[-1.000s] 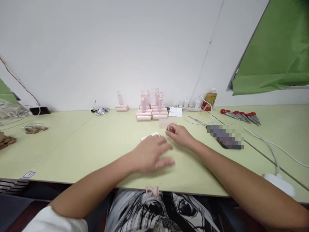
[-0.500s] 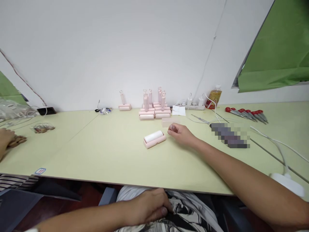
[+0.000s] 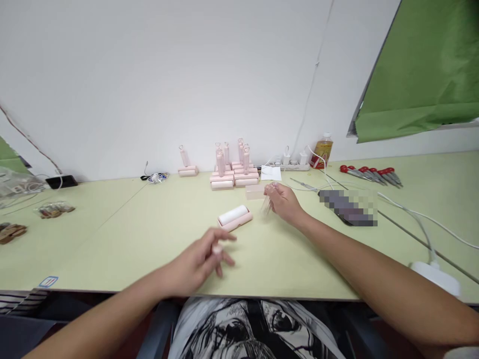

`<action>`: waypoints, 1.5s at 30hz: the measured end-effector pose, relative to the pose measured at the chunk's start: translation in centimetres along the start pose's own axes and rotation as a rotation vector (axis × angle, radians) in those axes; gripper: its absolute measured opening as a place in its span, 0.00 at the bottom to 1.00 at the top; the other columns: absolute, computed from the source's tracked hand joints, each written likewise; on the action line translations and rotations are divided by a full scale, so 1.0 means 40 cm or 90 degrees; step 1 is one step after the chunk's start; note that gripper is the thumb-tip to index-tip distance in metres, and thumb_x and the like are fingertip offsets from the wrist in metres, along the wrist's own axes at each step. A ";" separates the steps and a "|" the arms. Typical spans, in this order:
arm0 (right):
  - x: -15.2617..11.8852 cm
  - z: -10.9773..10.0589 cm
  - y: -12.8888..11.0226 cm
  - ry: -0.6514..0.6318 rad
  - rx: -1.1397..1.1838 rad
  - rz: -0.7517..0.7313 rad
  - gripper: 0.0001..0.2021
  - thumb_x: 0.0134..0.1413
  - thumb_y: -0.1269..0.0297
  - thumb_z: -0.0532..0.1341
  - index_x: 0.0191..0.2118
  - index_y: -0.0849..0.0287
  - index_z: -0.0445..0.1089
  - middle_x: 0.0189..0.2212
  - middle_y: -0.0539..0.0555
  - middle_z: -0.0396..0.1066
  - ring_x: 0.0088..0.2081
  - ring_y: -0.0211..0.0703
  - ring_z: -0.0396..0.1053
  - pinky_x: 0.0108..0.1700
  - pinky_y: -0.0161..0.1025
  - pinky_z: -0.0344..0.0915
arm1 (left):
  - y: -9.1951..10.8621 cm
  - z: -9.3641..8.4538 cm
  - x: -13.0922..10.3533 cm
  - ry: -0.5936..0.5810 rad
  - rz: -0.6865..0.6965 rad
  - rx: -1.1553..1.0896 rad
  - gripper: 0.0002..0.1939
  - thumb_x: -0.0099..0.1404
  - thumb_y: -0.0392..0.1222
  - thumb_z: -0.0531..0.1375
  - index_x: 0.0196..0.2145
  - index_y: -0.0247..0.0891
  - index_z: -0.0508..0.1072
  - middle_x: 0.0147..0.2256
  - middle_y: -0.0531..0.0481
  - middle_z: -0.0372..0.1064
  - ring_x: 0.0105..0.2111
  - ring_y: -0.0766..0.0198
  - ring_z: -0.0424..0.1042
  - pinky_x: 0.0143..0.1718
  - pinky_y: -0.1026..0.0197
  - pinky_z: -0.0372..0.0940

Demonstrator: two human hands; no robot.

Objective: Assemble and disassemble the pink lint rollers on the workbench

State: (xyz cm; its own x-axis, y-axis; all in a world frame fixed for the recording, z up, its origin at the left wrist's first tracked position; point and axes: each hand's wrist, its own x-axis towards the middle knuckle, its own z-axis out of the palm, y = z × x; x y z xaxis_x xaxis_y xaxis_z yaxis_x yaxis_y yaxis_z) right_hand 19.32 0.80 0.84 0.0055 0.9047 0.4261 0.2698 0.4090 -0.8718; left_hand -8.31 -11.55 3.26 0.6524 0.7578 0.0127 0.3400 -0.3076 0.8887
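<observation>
My right hand (image 3: pixel 284 202) is closed on a clear pinkish handle (image 3: pixel 266 205) with a loop at its top, held roughly upright over the table. To its left lies a pink case with a white roller (image 3: pixel 235 218) in it. My left hand (image 3: pixel 202 259), fingers spread and holding nothing, is just in front of that roller, over the table's near part. Behind my right hand sits a pale pink translucent box (image 3: pixel 255 192), partly covered by the fingers.
Several pink rollers with upright handles (image 3: pixel 234 169) stand by the wall, and one more (image 3: pixel 187 171) to their left. Farther right are a power strip (image 3: pixel 295 166), a bottle (image 3: pixel 322 150), red-capped pens (image 3: pixel 370 174), a blurred dark object (image 3: pixel 348 207) and a white charger (image 3: pixel 436 276).
My left hand has risen from my lap to above the table and spread its fingers. My right hand has lifted the clear handle. The co-worker's hand at the far left has gone out of view.
</observation>
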 end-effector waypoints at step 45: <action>-0.017 0.017 -0.019 -0.088 0.361 0.098 0.24 0.47 0.44 0.65 0.43 0.56 0.65 0.31 0.48 0.71 0.22 0.34 0.69 0.25 0.38 0.70 | -0.056 -0.065 0.361 0.200 0.121 0.484 0.17 0.68 0.46 0.50 0.51 0.38 0.64 0.38 0.48 0.71 0.34 0.59 0.70 0.32 0.61 0.59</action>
State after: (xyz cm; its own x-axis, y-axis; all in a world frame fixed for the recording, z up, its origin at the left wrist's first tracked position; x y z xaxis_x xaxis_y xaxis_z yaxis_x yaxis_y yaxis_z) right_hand 18.44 -0.02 1.04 -0.1320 0.9502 0.2824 -0.2800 0.2376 -0.9301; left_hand -1.42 1.56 2.65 0.5645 0.7441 0.3572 0.6802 -0.6645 0.3094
